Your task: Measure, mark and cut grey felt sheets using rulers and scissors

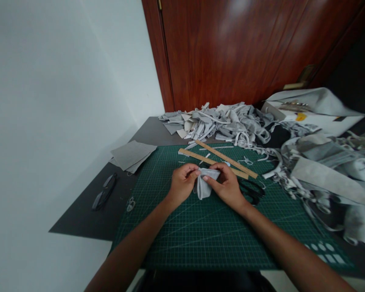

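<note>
Both hands hold a small folded piece of grey fabric [205, 188] above the green cutting mat [200, 235]. My left hand [182, 182] pinches its upper left edge between thumb and fingers. On the other side, my right hand [226, 185] grips the right part, its thumb lying across the front of the cloth. The fabric's lower end hangs free between the hands. Just beyond them, two wooden rulers [231, 159] lie crossed on the mat. Black-handled scissors [252, 190] rest beside my right hand, their blades mostly hidden.
Grey fabric scraps [219, 121] are heaped at the back, and a larger pile [331, 170] covers the right side. A white box [319, 121] stands back right. Flat grey fabric pieces [134, 156], eyeglasses [105, 191] and a small metallic item [130, 204] lie left.
</note>
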Tool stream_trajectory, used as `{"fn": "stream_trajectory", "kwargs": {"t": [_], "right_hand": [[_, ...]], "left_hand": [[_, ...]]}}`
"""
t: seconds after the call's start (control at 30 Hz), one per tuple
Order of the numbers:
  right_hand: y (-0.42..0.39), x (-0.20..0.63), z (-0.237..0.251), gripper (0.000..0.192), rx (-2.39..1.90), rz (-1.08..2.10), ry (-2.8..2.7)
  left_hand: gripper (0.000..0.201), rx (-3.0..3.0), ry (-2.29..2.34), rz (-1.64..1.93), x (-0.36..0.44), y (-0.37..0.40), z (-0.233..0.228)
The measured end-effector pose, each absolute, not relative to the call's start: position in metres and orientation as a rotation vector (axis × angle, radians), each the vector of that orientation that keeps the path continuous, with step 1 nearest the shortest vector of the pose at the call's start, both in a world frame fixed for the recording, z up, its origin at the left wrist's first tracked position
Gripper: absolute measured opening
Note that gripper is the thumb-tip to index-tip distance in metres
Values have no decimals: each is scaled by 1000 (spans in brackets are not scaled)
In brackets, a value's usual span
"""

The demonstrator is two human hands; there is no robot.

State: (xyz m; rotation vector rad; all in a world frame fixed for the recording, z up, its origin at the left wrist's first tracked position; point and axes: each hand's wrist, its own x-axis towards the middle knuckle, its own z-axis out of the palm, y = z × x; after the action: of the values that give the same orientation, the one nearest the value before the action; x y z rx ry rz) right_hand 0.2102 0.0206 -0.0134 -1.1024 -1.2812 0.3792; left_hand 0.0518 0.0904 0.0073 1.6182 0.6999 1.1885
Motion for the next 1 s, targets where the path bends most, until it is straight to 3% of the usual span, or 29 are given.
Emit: {"fn": "stream_trajectory", "kwargs": {"t": [0.43,0.73,1.0], "right_hand": [[21,219,-11,11,-1133,-6,-1549],[23,221,-12,30,-1177,5,-1572],[23,222,-9,31,-1150,42,-1617]], "left_hand": [[12,1983,714,1239,45,87,11],[18,2295,586,1260,42,85,15],[19,2402,550,1182,40,88,10]]}}
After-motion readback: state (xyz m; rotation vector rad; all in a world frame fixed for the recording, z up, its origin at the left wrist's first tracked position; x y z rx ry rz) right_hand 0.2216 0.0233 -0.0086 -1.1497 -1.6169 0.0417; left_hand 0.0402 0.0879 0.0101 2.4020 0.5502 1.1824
